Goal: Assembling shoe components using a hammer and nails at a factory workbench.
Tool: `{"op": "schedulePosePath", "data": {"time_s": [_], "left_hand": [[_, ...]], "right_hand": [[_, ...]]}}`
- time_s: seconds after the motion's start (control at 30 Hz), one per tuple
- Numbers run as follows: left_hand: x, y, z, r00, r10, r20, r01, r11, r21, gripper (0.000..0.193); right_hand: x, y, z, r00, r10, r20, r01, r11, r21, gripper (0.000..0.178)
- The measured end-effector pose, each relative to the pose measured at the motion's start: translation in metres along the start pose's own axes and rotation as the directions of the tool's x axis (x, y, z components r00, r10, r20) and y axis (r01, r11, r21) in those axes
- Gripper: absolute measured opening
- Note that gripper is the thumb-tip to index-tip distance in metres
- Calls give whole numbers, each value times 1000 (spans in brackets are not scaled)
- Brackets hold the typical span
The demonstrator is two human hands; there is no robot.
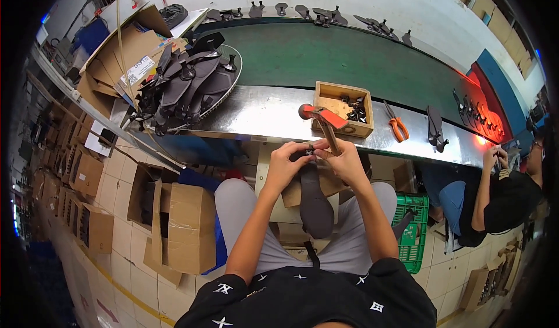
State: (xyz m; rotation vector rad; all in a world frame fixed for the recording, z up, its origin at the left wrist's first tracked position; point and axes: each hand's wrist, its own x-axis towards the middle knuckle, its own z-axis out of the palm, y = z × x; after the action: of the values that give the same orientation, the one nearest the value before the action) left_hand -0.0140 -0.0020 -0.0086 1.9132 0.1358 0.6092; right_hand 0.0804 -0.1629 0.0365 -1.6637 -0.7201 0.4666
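Lap: a dark sole [315, 203] lies lengthwise over the person's lap at frame centre, heel end toward the body, far end up between the hands.
Left hand [286, 164]: just left of centre, fingers together, pinching the far end of the sole and a small dark piece there.
Right hand [343, 160]: just right of centre, touching the left hand; fingers closed on the wooden handle of a hammer [324, 120] and pressing on the same end of the sole.
Hammer: handle rises from the right hand; its head, red-orange with a dark round face, sits above the hands over the near edge of the tabletop.
Boxes: cardboard boxes [180, 226] stand on the tiled floor at lower left; a green crate [414, 230] sits at lower right beside the right knee.
Tabletop [262, 115]: shiny metal strip across the middle of the frame.
Tray [343, 107]: small wooden box on the tabletop just beyond the hammer, holding small dark parts.
Pliers [397, 125]: orange-handled, right of the tray.
Strap pile [186, 86]: dark soles and straps heaped in a wire basket, upper left.
Belt [326, 57]: green conveyor beyond the tabletop, dark pieces along its far edge.
Co-worker [506, 194]: seated at the right edge, hands raised near the tabletop.
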Motion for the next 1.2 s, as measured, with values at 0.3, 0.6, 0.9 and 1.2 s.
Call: {"op": "schedulePosePath", "data": {"time_s": [0.3,0.6,0.9,1.2], "left_hand": [[-2,-4,-1,1000,24,-12,-24,1000,-1,27],[1,5,-4,999,40,-7,-41,999,-17,29],[12,12,-16,981,-114,159,119,993,-22,29],[6,-1,-12,977,-135,164,170,961,-218,26]], "right_hand": [[1,11,12,990,-136,-38,138,987,85,13],[1,-1,5,939,-338,59,339,889,-309,22],[-2,-13,-4,938,-319,139,348,853,-389,20],[-83,-56,3,993,-95,-75,79,977,-198,25]]}}
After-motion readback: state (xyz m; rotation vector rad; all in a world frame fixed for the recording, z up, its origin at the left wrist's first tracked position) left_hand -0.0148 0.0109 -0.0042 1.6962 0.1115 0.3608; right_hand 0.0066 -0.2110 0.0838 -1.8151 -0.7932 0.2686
